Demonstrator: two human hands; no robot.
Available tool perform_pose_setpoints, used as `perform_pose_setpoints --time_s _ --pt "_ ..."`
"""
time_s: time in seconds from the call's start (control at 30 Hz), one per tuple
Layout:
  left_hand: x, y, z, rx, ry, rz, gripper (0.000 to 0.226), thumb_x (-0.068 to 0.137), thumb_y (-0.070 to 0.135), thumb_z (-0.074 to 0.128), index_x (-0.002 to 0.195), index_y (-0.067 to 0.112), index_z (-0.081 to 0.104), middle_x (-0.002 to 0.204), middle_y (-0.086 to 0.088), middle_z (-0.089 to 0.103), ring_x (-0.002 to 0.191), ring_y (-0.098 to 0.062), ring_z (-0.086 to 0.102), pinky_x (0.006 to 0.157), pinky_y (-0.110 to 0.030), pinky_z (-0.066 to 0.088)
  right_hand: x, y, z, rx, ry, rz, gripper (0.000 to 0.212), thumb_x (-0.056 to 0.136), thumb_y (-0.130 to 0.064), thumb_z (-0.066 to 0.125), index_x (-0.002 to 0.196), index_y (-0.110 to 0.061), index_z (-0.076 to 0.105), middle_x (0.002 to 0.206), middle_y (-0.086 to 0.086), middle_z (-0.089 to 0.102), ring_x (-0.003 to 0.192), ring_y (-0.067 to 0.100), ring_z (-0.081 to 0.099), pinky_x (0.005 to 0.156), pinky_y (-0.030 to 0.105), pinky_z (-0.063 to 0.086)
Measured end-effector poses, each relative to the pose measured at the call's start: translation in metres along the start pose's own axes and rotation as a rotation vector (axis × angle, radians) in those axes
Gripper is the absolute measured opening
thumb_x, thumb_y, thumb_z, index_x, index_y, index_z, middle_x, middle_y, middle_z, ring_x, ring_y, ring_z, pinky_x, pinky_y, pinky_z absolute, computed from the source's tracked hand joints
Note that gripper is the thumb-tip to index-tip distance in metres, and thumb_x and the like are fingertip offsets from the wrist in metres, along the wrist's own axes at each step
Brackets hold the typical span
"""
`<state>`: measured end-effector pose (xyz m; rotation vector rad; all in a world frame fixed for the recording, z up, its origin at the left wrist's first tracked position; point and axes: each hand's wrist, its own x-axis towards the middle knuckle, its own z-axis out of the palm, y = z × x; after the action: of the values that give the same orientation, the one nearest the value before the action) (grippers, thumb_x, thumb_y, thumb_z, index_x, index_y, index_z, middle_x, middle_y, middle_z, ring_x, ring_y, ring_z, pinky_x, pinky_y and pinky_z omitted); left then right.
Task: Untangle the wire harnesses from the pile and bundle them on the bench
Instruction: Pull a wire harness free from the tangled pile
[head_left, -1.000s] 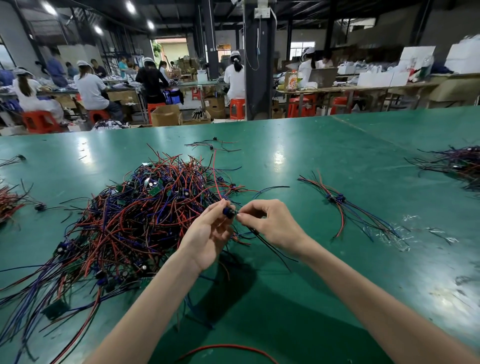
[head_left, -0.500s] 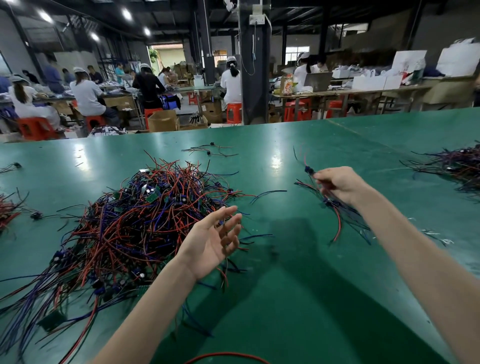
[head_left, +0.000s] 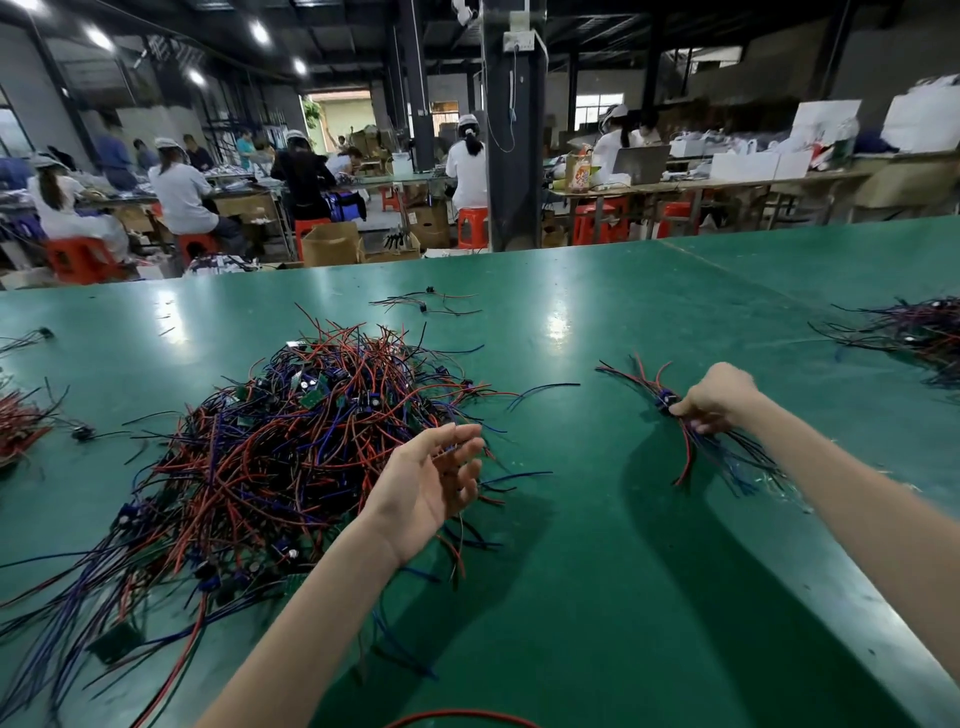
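A big tangled pile of red, blue and black wire harnesses (head_left: 270, 457) with small green boards lies on the green bench (head_left: 597, 597), left of centre. My left hand (head_left: 428, 486) hovers at the pile's right edge, palm up, fingers relaxed, holding nothing. To the right lies a small bundle of sorted harnesses (head_left: 691, 441). My right hand (head_left: 714, 397) rests on that bundle, its fingers curled round a harness with a blue connector.
Another heap of wires (head_left: 914, 332) sits at the far right edge, a reddish one (head_left: 18, 431) at the far left. A few loose harnesses (head_left: 426, 304) lie near the bench's far edge. A red wire (head_left: 462, 717) crosses the near edge. People work at tables beyond.
My hands held one harness together at the pile a second ago. My left hand let go and stayed there. My right hand carried the harness right and lowered it onto the small bundle.
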<state>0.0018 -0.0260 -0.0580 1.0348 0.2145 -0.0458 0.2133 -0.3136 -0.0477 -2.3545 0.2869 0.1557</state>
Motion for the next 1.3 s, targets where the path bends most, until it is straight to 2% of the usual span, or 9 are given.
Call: perform_pose_setpoints --time_s 0.07,0.17,0.4,0.67,0.77,0.93,1.03,1.13,1.3 --pt "0.001 -0.004 0.004 0.202 0.072 0.086 0.014 0.087 0.017 0.057 0.092 0.008 0.067 0.072 0.001 0.063 0.057 -0.010 0.055 0.055 -0.020 0.045 -0.017 -0.012 0.001 -0.324 0.138 -0.108 0.027 0.077 -0.018 0.075 0.071 -0.003 0.053 0.088 0.019 0.065 0.075 0.030 0.062 0.063 0.029 0.047" --pt "0.002 -0.015 0.007 0.459 0.165 0.187 0.017 0.093 0.006 0.052 0.083 0.006 0.065 0.068 -0.003 0.060 0.050 -0.010 0.052 0.047 -0.020 0.044 -0.040 -0.040 0.018 -0.528 0.264 -0.323 0.012 0.083 -0.017 0.058 0.083 -0.005 0.058 0.101 0.018 0.062 0.093 0.034 0.061 0.069 0.028 0.041" --pt "0.011 -0.031 0.000 0.787 0.274 0.298 0.018 0.094 0.006 0.052 0.079 0.008 0.062 0.061 -0.004 0.059 0.039 -0.012 0.051 0.038 -0.022 0.043 -0.061 -0.107 0.111 -0.460 0.015 -0.718 0.030 0.093 -0.012 0.041 0.115 -0.008 0.062 0.120 0.017 0.060 0.109 0.033 0.056 0.087 0.035 0.046" --pt "0.017 -0.047 -0.006 1.031 0.318 0.478 0.019 0.091 0.016 0.059 0.072 0.015 0.063 0.053 0.008 0.056 0.048 -0.009 0.050 0.053 -0.027 0.043 -0.037 -0.147 0.171 -0.508 -0.241 -0.745 0.062 0.090 -0.002 0.032 0.146 -0.028 0.033 0.147 0.008 0.041 0.131 0.031 0.040 0.106 0.042 0.036" --pt "0.020 -0.046 -0.008 1.008 0.327 0.469 0.018 0.091 0.017 0.059 0.074 0.014 0.064 0.054 0.007 0.057 0.050 -0.014 0.054 0.055 -0.032 0.046 -0.035 -0.151 0.181 -0.523 -0.300 -0.744 0.060 0.089 -0.003 0.033 0.140 -0.033 0.041 0.144 0.003 0.045 0.129 0.028 0.042 0.104 0.041 0.038" --pt "0.018 -0.045 -0.007 0.976 0.325 0.444 0.016 0.089 0.017 0.060 0.075 0.013 0.065 0.055 0.005 0.060 0.052 -0.019 0.056 0.057 -0.037 0.048 -0.032 -0.153 0.183 -0.393 -0.095 -0.686 0.027 0.087 -0.020 0.054 0.107 -0.029 0.070 0.116 0.000 0.066 0.117 0.023 0.052 0.097 0.036 0.039" --pt "0.018 -0.045 -0.007 0.984 0.327 0.436 0.017 0.089 0.018 0.059 0.073 0.015 0.065 0.054 0.006 0.060 0.052 -0.017 0.057 0.057 -0.038 0.049 -0.031 -0.154 0.179 -0.291 -0.035 -0.594 0.013 0.079 -0.025 0.068 0.091 -0.026 0.072 0.104 -0.001 0.068 0.117 0.024 0.045 0.099 0.039 0.033" --pt "0.019 -0.044 -0.007 0.990 0.336 0.430 0.017 0.088 0.017 0.059 0.074 0.014 0.066 0.056 0.005 0.061 0.053 -0.019 0.058 0.056 -0.037 0.050 -0.033 -0.157 0.171 -0.181 -0.076 -0.532 0.017 0.078 -0.025 0.074 0.094 -0.024 0.071 0.109 0.002 0.067 0.119 0.026 0.044 0.102 0.040 0.033" --pt "0.021 -0.045 -0.010 1.007 0.320 0.413 0.017 0.089 0.016 0.059 0.075 0.010 0.065 0.060 -0.002 0.063 0.050 -0.019 0.057 0.051 -0.036 0.049 -0.042 -0.166 0.139 0.275 -0.046 -0.590 0.020 0.087 -0.015 0.065 0.102 -0.003 0.071 0.101 0.010 0.070 0.090 0.019 0.060 0.091 0.034 0.049"
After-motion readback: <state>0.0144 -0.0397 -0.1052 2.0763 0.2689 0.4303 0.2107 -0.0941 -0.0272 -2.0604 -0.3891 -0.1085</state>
